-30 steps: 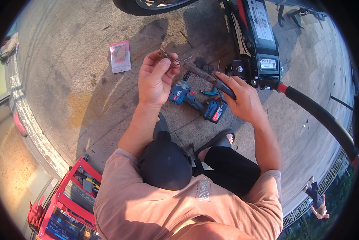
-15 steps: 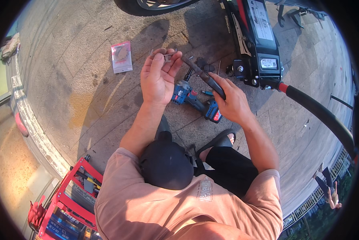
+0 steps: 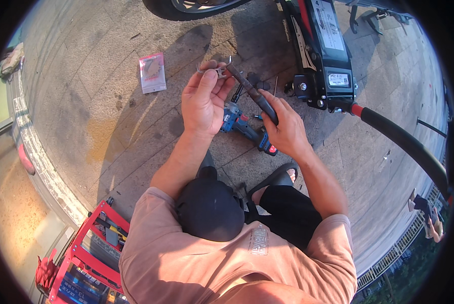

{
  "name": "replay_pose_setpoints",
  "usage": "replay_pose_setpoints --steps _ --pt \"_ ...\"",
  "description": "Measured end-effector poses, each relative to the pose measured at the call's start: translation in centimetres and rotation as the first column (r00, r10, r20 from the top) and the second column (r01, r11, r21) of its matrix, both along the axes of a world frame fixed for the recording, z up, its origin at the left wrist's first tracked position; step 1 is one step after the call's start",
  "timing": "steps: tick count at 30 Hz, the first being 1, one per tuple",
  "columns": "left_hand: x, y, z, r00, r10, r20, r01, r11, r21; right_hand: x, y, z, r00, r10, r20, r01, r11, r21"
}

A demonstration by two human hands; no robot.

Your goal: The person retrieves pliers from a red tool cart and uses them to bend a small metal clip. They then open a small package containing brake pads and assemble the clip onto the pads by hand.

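My left hand [image 3: 202, 104] is closed, pinching a small, thin, bent metal clip [image 3: 222, 73] between thumb and fingers. My right hand [image 3: 288, 126] wraps round the dark handle of a long, narrow tool [image 3: 244, 86] with a brownish, worn shaft; its exact kind is unclear. The tool slants up and left, its far end right at the clip; whether they touch I cannot tell. On the paving below, between both forearms, a blue cordless power tool [image 3: 247, 130] lies, partly covered by my left hand.
A clear packet with a pink top [image 3: 152, 73] lies on the paving at the left. A black floor jack [image 3: 333, 66] with a long handle [image 3: 396, 131] stands at the right. A tyre [image 3: 191, 12] shows at the top. A red rack [image 3: 92, 243] is at lower left. Another person [image 3: 428, 215] is far right.
My left hand has shifted slightly right with the clip. The tool's far end has moved up a little beside it, and my right hand slightly left. The distant person has moved.
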State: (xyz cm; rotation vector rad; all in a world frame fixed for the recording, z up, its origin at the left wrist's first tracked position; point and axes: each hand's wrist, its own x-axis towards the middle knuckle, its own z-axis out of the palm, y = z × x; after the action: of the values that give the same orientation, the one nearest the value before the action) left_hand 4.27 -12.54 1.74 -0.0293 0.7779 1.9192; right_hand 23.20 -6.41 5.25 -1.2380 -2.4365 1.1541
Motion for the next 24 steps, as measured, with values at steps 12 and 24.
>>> replay_pose_setpoints --steps 12,24 --pt "-0.18 -0.25 0.00 0.999 -0.048 -0.013 0.049 0.994 0.100 -0.15 0.05 -0.37 0.998 0.016 -0.067 -0.014 0.999 0.037" --pt "-0.19 -0.38 0.18 0.997 -0.075 0.008 0.073 0.987 0.142 0.04 0.33 0.05 0.999 0.022 -0.033 -0.019 0.996 0.091"
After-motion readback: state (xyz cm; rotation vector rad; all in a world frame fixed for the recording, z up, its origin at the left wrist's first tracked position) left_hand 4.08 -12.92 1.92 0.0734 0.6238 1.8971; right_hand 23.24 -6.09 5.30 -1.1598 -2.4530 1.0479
